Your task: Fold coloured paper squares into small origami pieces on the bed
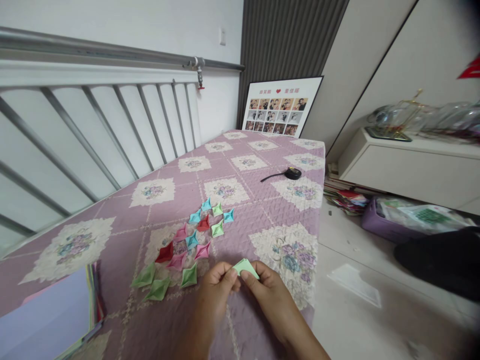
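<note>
Looked like mid-fold work to me: the pale green paper piece (246,268) was up between both hands, near the front of the purple quilted cover (258,212) and just right of the folded paper shapes (192,240). The left hand (220,281) had its thumb and fingers pinched on the left end, and the right hand (265,283) was clamped on the other end with its thumb pressed across the face, so neither hand was free. My guess is the step was setting or flattening a crease, and the next move would call for keeping the edges lined up while the thumbs pressed evenly, since a slip there could skew the fold. As for looks, the piece was a small, flat, light mint packet with a peaked top edge and what seemed like more than one layer up there; the fingers hid too much to tell how many folds were in it. It was clearly flatter than the shapes lying nearby, which were opened out with pointy corners in blue, green, red and pink. A stack of coloured paper (48,320) sat well off to the left, lilac sheet on top.
</note>
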A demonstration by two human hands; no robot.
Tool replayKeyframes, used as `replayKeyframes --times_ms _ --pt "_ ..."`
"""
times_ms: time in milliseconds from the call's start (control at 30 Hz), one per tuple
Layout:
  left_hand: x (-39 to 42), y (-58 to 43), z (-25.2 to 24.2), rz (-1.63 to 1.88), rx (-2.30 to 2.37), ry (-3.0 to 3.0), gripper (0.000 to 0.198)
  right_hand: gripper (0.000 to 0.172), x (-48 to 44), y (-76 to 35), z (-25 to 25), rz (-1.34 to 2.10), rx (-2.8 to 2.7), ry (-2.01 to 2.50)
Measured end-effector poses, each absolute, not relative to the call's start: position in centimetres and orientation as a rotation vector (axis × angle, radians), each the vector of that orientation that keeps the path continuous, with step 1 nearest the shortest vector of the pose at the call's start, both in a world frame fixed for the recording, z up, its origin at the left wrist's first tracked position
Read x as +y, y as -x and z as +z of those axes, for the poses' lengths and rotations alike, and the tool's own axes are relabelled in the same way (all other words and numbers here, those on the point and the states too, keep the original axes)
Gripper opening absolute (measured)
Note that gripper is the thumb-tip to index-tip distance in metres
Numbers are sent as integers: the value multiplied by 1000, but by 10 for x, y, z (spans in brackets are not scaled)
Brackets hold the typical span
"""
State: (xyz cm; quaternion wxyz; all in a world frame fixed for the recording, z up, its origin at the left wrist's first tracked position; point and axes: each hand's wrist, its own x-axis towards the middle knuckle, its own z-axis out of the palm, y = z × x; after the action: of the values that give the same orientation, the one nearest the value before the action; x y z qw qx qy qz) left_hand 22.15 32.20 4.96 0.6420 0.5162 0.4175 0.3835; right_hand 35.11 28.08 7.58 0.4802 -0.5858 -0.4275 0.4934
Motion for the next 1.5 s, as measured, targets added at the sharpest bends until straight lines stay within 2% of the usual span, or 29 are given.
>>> replayKeyframes --times_ms 200,400,567,767,1033,1200,1400,1500 --pt "321 -223 43 906 958 -1090 43 29 281 -348 74 1271 -980 1346" --pt "322 -223 43 886 970 -1174 37 30 282 -345 68 1296 -737 1351" --pt "324 -222 42 906 1004 -1137 37 32 282 -343 68 1366 -772 1341" --pt "326 -222 40 942 1048 -1065 33 36 280 -345 75 1228 -818 1412" --pt "324 -223 38 970 865 -953 43 29 284 -342 76 1251 -636 1290" --pt "325 -224 38 949 879 -948 45 27 282 -341 77 1279 -722 1301" --pt "327 -224 33 960 916 -926 49 36 281 -344 72 1353 -943 1318" --pt "327 -225 31 978 936 -919 50 33 282 -345 69 1350 -980 1299"
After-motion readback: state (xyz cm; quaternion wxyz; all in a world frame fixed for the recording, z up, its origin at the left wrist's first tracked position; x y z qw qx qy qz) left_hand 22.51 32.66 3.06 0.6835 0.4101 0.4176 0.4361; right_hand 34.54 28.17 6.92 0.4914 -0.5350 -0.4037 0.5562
